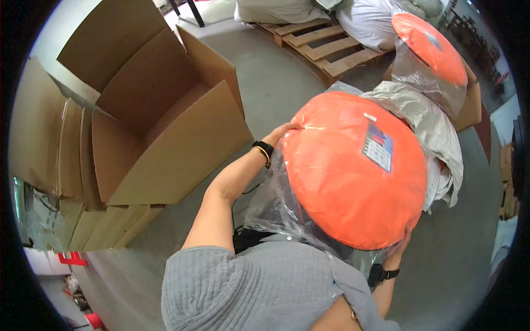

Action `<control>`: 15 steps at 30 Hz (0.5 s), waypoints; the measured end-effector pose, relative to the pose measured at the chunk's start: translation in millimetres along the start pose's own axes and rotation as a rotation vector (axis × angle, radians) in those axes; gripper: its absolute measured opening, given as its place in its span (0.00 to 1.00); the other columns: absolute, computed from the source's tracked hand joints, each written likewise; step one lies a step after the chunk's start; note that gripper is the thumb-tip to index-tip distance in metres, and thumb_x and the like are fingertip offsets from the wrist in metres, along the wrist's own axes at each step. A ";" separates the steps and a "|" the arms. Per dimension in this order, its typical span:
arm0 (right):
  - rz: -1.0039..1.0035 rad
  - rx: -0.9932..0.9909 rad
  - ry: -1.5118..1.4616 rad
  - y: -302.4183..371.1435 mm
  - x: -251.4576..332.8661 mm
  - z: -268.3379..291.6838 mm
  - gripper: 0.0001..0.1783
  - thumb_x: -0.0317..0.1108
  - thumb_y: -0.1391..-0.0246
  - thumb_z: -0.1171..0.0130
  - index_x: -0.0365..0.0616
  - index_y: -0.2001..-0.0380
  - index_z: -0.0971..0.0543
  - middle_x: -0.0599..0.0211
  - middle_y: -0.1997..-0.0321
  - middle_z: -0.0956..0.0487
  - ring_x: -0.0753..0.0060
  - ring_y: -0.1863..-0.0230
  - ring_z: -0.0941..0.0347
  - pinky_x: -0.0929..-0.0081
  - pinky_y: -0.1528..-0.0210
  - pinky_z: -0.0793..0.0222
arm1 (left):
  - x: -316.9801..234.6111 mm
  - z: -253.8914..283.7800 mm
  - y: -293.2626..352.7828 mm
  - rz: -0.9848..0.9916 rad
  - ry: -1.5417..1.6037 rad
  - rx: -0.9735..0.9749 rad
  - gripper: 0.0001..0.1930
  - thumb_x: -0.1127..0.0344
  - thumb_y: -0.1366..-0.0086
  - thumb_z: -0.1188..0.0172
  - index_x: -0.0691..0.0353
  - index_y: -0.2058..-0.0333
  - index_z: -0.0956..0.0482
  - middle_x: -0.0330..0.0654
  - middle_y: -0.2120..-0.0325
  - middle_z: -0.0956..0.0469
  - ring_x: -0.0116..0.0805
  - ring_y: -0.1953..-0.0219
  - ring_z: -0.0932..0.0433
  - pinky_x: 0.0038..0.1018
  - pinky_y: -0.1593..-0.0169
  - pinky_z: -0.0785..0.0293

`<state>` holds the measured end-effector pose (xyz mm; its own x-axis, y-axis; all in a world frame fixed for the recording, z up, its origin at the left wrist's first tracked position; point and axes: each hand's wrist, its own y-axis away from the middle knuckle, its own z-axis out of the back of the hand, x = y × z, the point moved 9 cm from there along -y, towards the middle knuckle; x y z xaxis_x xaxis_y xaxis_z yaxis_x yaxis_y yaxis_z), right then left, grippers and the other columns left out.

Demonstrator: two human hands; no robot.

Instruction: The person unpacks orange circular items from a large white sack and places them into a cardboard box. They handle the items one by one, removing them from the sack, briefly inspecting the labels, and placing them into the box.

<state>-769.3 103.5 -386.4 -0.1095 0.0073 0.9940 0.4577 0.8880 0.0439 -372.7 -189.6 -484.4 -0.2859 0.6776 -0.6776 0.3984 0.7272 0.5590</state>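
Note:
A large, round, orange bundle (353,198) in clear plastic wrap (279,201) is held up in front of my body. On its top is a printed label (379,147) with a small white sticker beyond it. My left hand (282,132) grips the bundle's far left edge, its fingertips pressing into the plastic. Around the near right edge is my right hand (398,251), partly hidden under the bundle. Loose plastic hangs from the near left side. Just behind the bundle lies a crumpled off-white sheet (425,110).
At left stands an open cardboard box (182,149), flaps raised, beside flattened cartons (70,149). Another orange round bundle (430,48) in plastic rests on a box (471,105) at back right. White sacks (367,25) lie on a wooden pallet (326,47) at the back.

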 end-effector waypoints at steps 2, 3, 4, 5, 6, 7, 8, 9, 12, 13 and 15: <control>-0.045 -0.013 0.021 -6.5 -2.4 8.7 0.31 0.50 0.45 0.57 0.43 0.43 0.41 0.58 0.40 0.40 0.62 0.41 0.42 0.65 0.41 0.46 | -6.0 4.2 -4.9 -0.038 -0.066 0.030 0.09 0.64 0.45 0.44 0.63 0.69 0.25 0.38 0.72 0.25 0.26 0.70 0.25 0.22 0.63 0.27; -0.172 -0.023 -0.112 -24.0 -22.1 32.5 0.32 0.50 0.46 0.56 0.41 0.43 0.41 0.58 0.41 0.38 0.61 0.42 0.40 0.66 0.42 0.44 | -12.6 -1.3 -0.7 -0.067 -0.019 0.043 0.09 0.64 0.45 0.44 0.63 0.70 0.25 0.37 0.72 0.25 0.25 0.71 0.26 0.22 0.63 0.28; -0.296 -0.040 -0.250 -34.7 -34.7 44.7 0.33 0.50 0.48 0.55 0.40 0.44 0.40 0.58 0.42 0.36 0.59 0.44 0.38 0.66 0.44 0.43 | -30.3 -26.7 24.1 -0.092 0.022 0.063 0.08 0.65 0.45 0.44 0.63 0.70 0.25 0.37 0.73 0.25 0.25 0.71 0.26 0.21 0.64 0.28; -0.249 -0.035 -0.219 -34.5 -19.0 35.0 0.32 0.49 0.48 0.55 0.39 0.44 0.40 0.58 0.43 0.36 0.59 0.44 0.38 0.65 0.44 0.43 | -46.3 -38.1 47.8 -0.126 0.063 0.064 0.08 0.65 0.45 0.44 0.63 0.71 0.24 0.37 0.74 0.25 0.25 0.72 0.26 0.20 0.65 0.28; -0.208 -0.014 -0.192 -27.7 5.8 13.9 0.32 0.49 0.48 0.55 0.38 0.45 0.39 0.58 0.44 0.35 0.59 0.45 0.37 0.65 0.44 0.43 | -54.4 -39.7 61.3 -0.085 0.048 0.107 0.07 0.66 0.44 0.45 0.63 0.72 0.24 0.36 0.75 0.26 0.24 0.72 0.27 0.19 0.65 0.28; -0.085 0.033 -0.034 -26.6 26.7 10.0 0.31 0.48 0.48 0.56 0.37 0.46 0.38 0.58 0.45 0.34 0.59 0.46 0.36 0.64 0.44 0.43 | -70.4 -46.3 76.5 -0.143 0.012 0.114 0.07 0.65 0.44 0.45 0.64 0.72 0.24 0.36 0.74 0.26 0.23 0.72 0.26 0.19 0.65 0.28; 0.038 0.053 0.126 -23.5 46.9 8.0 0.30 0.47 0.47 0.56 0.37 0.47 0.38 0.57 0.47 0.33 0.59 0.47 0.36 0.64 0.45 0.42 | -85.2 -57.2 90.9 -0.192 -0.025 0.121 0.08 0.65 0.44 0.45 0.64 0.72 0.24 0.36 0.74 0.25 0.23 0.72 0.26 0.19 0.65 0.28; 0.117 0.042 0.231 -16.1 62.7 8.2 0.29 0.47 0.47 0.56 0.37 0.48 0.37 0.58 0.47 0.33 0.60 0.47 0.36 0.64 0.46 0.42 | -99.9 -67.9 107.2 -0.242 -0.061 0.125 0.08 0.65 0.43 0.45 0.64 0.72 0.24 0.36 0.73 0.25 0.23 0.72 0.26 0.19 0.65 0.28; 0.156 0.059 0.221 -8.1 92.3 -8.9 0.27 0.46 0.47 0.56 0.37 0.49 0.37 0.58 0.49 0.32 0.61 0.50 0.35 0.65 0.48 0.41 | -154.5 -85.7 154.7 -0.513 -0.137 0.185 0.10 0.63 0.43 0.44 0.63 0.68 0.24 0.37 0.71 0.24 0.23 0.69 0.26 0.19 0.63 0.28; 0.156 0.053 0.199 -6.6 100.2 -14.9 0.27 0.45 0.46 0.56 0.37 0.50 0.36 0.58 0.50 0.32 0.61 0.50 0.35 0.65 0.48 0.41 | -171.0 -90.8 172.7 -0.547 -0.123 0.168 0.10 0.63 0.43 0.44 0.63 0.67 0.25 0.37 0.71 0.24 0.24 0.69 0.26 0.20 0.62 0.28; 0.166 0.087 0.164 -12.5 119.4 -36.6 0.25 0.45 0.46 0.56 0.37 0.51 0.36 0.59 0.51 0.32 0.62 0.52 0.35 0.66 0.50 0.40 | -198.0 -99.9 210.2 -0.531 0.004 0.100 0.11 0.62 0.43 0.44 0.63 0.65 0.26 0.38 0.70 0.24 0.25 0.68 0.25 0.22 0.60 0.28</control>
<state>-755.8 76.4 -264.6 0.1085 0.0884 0.9902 0.3792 0.9170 -0.1234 -319.4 -159.9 -185.0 -0.4736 0.2199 -0.8529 0.2794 0.9558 0.0913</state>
